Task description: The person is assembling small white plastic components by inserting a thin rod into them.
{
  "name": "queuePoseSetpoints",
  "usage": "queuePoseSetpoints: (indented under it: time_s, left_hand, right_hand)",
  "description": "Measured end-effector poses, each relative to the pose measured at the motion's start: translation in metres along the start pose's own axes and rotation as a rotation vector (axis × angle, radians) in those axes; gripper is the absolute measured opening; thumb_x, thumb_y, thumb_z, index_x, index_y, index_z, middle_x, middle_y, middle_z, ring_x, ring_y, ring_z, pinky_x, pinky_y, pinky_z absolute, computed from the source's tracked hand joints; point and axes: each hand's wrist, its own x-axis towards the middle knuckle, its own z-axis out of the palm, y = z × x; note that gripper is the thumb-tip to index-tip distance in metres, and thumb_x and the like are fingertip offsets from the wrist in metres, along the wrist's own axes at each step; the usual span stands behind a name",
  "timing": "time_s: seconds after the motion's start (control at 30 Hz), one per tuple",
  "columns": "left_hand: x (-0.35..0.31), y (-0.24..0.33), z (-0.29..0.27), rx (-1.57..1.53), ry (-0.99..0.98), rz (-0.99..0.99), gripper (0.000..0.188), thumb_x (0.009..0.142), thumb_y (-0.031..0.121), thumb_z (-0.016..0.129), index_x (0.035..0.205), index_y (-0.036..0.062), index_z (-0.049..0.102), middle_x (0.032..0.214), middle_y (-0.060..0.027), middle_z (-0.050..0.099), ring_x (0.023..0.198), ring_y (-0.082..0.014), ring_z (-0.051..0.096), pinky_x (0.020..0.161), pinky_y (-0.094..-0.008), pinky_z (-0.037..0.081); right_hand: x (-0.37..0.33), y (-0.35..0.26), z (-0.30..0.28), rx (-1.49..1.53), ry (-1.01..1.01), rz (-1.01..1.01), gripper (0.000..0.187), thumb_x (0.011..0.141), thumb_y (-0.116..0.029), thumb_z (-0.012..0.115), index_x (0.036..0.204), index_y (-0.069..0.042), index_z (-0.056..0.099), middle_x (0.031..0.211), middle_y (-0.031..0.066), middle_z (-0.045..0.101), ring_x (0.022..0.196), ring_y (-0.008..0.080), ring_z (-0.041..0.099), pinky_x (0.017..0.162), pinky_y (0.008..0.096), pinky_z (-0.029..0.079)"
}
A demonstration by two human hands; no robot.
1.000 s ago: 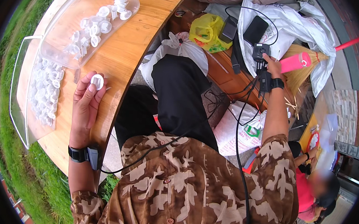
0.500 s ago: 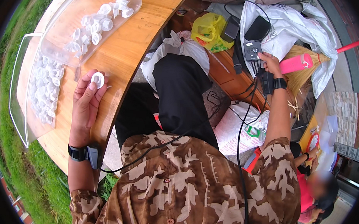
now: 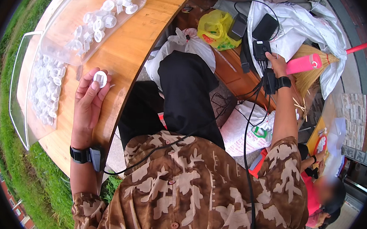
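L hand [image 3: 88,105]: pinched shut on white pc [image 3: 100,79], thumb in front, fingers behind.
White pc: at L fingertips, round face twd camera; its back + lower edge hidden by hand.
Desk [image 3: 124,46]: under/around L hand; curved edge just R of it, drop beyond. Can't tell if hand touches wood.
Pale sliver [image 3: 112,85]: just R of L fingertips, too small to ID.
White pile [image 3: 46,90]: L of L hand, apart; pcs overlap, can't count.
White-rimmed clear panel [image 3: 20,90]: far L of L hand, past pile; see-thru, shape hard to read.
Clear tub [image 3: 64,19]: beyond L hand, more white pcs [image 3: 98,25] inside; top cut off by view.
Open room: strip of wood btwn tub & desk edge, beyond + R of L fingertips.
R hand [image 3: 277,64]: well apart, off desk, gripping black box [image 3: 261,49]; some fingers hidden.
Cables [image 3: 258,83]: hang below R hand, tangled, ends unclear.
Pink cylinder [image 3: 302,64]: just R of R hand, over broom [image 3: 308,83].
Yellow bag [image 3: 217,29]: L of R hand, beyond.
Co-worker [image 3: 309,195]: far R, behind R hand, partly cut off.
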Motion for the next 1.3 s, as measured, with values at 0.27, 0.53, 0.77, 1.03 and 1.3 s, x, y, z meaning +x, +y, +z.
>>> queuePoseSetpoints:
  time_s: [0.27,0.53,0.77,1.03,1.3]
  left_hand:
    - [0.000,-0.003,-0.003,-0.012,-0.007,0.009,0.032,0.095,0.006,0.051,0.126,0.0011,0.050,0.121,-0.0141,0.057,0.113,-0.0236,0.057,0.097,-0.0309,0.049]
    - [0.003,-0.005,-0.010,-0.040,0.004,0.024,0.033,0.094,0.005,0.051,0.127,0.0008,0.050,0.122,-0.0132,0.057,0.113,-0.0241,0.057,0.097,-0.0310,0.049]
    - [0.000,-0.002,0.002,-0.094,-0.004,0.034,0.033,0.093,0.004,0.054,0.125,0.0017,0.050,0.117,-0.0105,0.059,0.110,-0.0220,0.059,0.094,-0.0311,0.051]
    - [-0.001,0.004,0.009,-0.258,0.000,-0.008,0.034,0.091,0.007,0.058,0.124,0.0021,0.050,0.114,-0.0082,0.059,0.107,-0.0167,0.059,0.090,-0.0261,0.053]
    - [0.002,0.004,0.012,-0.234,-0.024,0.028,0.033,0.090,0.007,0.061,0.121,0.0024,0.052,0.114,-0.0075,0.060,0.103,-0.0147,0.060,0.088,-0.0257,0.053]
  right_hand:
    - [-0.046,-0.076,-0.059,-0.090,-0.126,-0.378,0.043,0.081,-0.036,0.068,0.112,-0.005,0.066,0.080,0.0024,0.063,0.070,0.0098,0.054,0.066,0.0252,0.043]
    - [-0.192,-0.288,-0.054,0.131,-0.346,-0.775,0.039,0.090,-0.012,0.061,0.125,0.000,0.052,0.090,0.0000,0.062,0.076,0.0037,0.058,0.071,0.0162,0.047]
    - [-0.258,-0.343,0.090,0.316,-0.580,-1.285,0.034,0.083,-0.021,0.068,0.115,-0.010,0.064,0.075,-0.0017,0.057,0.057,0.0048,0.044,0.054,0.0222,0.037]
    - [-0.292,-0.327,0.148,0.488,-0.814,-0.994,0.024,0.086,-0.012,0.062,0.109,-0.003,0.064,0.074,-0.0001,0.061,0.053,0.0023,0.048,0.052,0.0193,0.039]
    - [-0.295,-0.316,0.152,0.527,-0.957,-0.882,0.028,0.085,-0.008,0.066,0.112,-0.003,0.062,0.084,-0.0020,0.061,0.055,-0.0020,0.042,0.052,0.0151,0.035]
